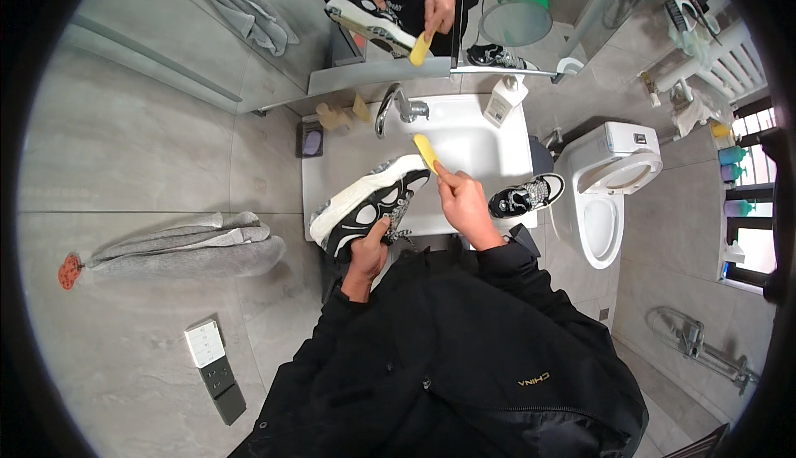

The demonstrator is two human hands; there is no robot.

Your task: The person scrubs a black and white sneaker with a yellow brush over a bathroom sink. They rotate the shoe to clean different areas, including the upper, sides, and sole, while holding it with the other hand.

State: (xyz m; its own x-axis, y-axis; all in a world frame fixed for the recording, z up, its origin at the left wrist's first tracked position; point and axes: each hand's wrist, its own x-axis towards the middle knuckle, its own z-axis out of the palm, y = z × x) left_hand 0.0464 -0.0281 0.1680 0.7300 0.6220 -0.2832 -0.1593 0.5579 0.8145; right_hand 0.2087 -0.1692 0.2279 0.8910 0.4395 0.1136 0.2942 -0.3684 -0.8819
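My left hand (368, 252) is closed round the opening of a black and white sneaker (365, 208), tilted over the left part of the washbasin (518, 155) with its thick white sole facing up and left. My right hand (465, 201) grips a slim yellow brush (425, 151) by its near end. The brush lies at the toe of the sneaker, touching or very close to the sole's edge; its bristles cannot be made out. A matching sneaker (527, 196) rests at the basin's front right corner, beside my right wrist.
A chrome faucet (393, 108) rises at the basin's back, with a white pump bottle (505, 100) to its right. A soap dish (311, 140) sits at the left edge. The mirror (390, 10) stands behind. To the right is a toilet (599, 222); a grey towel (186, 251) hangs left.
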